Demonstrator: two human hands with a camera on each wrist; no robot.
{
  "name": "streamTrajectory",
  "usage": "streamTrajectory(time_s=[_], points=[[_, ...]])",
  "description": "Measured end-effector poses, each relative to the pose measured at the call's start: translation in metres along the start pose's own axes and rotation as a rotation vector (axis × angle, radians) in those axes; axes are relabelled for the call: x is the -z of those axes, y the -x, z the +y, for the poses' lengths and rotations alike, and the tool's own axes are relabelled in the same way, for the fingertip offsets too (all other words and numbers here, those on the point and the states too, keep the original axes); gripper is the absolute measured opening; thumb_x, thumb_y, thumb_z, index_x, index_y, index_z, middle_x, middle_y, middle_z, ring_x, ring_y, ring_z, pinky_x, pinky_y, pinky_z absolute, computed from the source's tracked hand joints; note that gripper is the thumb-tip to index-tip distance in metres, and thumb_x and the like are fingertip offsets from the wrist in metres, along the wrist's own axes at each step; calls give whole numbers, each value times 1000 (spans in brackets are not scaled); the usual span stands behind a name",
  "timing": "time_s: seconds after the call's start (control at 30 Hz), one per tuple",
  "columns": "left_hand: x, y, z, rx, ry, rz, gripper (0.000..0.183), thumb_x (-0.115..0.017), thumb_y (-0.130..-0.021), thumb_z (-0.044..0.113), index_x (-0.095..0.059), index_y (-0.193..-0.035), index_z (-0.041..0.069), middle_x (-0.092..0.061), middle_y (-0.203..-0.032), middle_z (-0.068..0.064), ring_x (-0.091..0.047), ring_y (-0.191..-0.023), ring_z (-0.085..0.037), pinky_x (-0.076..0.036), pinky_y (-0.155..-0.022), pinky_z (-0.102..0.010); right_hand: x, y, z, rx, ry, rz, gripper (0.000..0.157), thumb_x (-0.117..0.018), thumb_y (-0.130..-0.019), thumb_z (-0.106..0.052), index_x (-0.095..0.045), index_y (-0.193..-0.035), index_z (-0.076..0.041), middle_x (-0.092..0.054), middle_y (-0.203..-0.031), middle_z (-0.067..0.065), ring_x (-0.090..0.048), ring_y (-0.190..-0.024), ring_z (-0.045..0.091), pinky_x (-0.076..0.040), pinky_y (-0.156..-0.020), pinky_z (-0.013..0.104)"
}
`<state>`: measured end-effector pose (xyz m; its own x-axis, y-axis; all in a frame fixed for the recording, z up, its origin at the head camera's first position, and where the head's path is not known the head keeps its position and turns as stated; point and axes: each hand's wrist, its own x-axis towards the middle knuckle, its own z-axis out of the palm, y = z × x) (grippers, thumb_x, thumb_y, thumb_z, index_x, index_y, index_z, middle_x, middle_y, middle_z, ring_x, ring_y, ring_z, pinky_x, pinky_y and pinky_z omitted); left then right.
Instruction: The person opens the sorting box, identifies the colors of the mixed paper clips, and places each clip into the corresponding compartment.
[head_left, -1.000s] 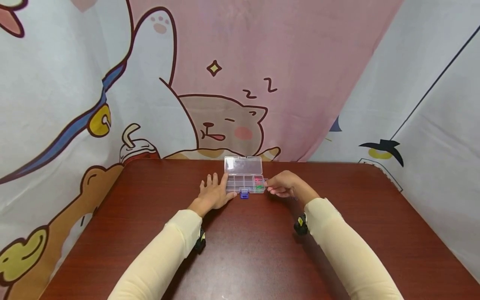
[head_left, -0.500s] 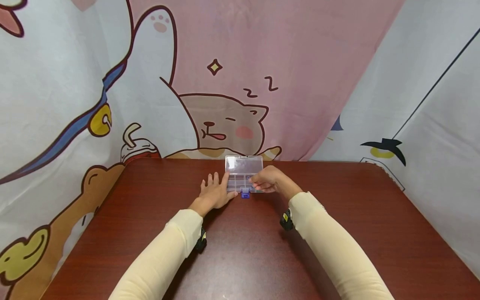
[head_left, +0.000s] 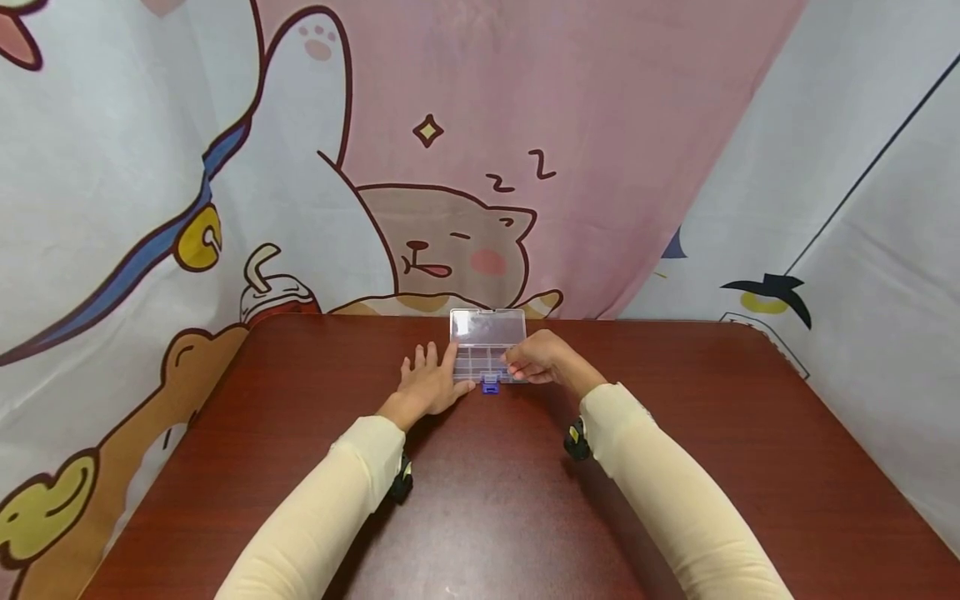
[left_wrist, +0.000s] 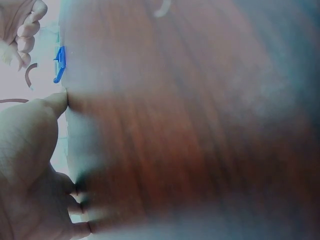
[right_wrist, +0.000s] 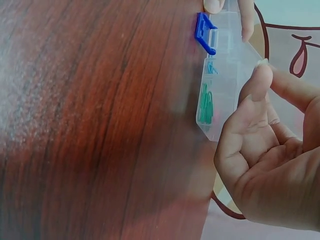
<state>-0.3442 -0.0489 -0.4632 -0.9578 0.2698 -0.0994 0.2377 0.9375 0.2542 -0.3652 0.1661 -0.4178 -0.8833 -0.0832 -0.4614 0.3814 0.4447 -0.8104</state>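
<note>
A clear plastic compartment box (head_left: 470, 364) lies on the table with its transparent lid (head_left: 487, 327) raised at the back and a blue latch (head_left: 491, 387) hanging at the front. My left hand (head_left: 427, 387) spreads its fingers at the box's left end, with the thumb along the front edge. Over the right half hovers my right hand (head_left: 536, 358), fingers curled and thumb close to the index finger. No object shows at its fingertips. In the right wrist view, green paper clips (right_wrist: 206, 105) fill the end compartment, and a small blue clip (right_wrist: 212, 68) lies in the neighbouring one.
The box sits near the back edge of a dark red-brown wooden table (head_left: 480, 492). Close behind that edge hangs a printed cartoon curtain (head_left: 615, 167), which also covers both sides.
My right hand has moved left from beside the box to over its right half. A small bluish item at its fingertips half a second ago no longer shows there. The left hand stays put.
</note>
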Motion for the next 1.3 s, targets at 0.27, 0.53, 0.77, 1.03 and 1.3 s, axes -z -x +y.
streamTrajectory(time_s=[0.27, 0.53, 0.77, 1.03, 1.3], points=[[0, 0, 0, 1, 1, 2, 82, -48, -95, 59, -11, -157, 21, -16, -159, -25, -11, -147, -44, -12, -115, -60, 0, 1, 3, -3, -10, -4, 23, -71, -84, -17, -70, -98, 2, -65, -62, -1, -61, -52, 7, -48, -53, 23], [0, 0, 0, 4, 2, 1, 82, -48, -94, 60, -12, -157, 22, -16, -159, -24, -11, -147, -44, -12, -115, -60, 0, 2, 6, 6, -12, -2, 21, -71, -85, -18, -70, -95, 1, -66, -63, -1, -61, -53, 8, -49, -54, 24], [0, 0, 0, 3, 17, -1, 82, -49, -94, 60, -11, -157, 22, -15, -159, -24, -10, -147, -44, -11, -115, -60, 6, 7, 1, 31, -5, -10, 25, -70, -86, -17, -70, -102, 3, -66, -63, -1, -61, -53, 8, -49, -55, 24], [2, 1, -1, 11, 18, -4, 83, -48, -94, 60, -10, -157, 23, -15, -159, -24, -10, -147, -44, -11, -115, -60, 24, 14, -1, 48, 22, 19, 29, -69, -88, -19, -70, -108, 2, -67, -66, -1, -63, -55, 9, -53, -65, 30], [1, 2, 0, 0, 19, -9, 83, -48, -94, 60, -9, -157, 22, -15, -159, -25, -10, -147, -44, -11, -116, -60, 44, 18, 19, 36, 4, 15, 31, -67, -90, -20, -68, -112, 2, -67, -67, -3, -62, -55, 7, -50, -57, 25]])
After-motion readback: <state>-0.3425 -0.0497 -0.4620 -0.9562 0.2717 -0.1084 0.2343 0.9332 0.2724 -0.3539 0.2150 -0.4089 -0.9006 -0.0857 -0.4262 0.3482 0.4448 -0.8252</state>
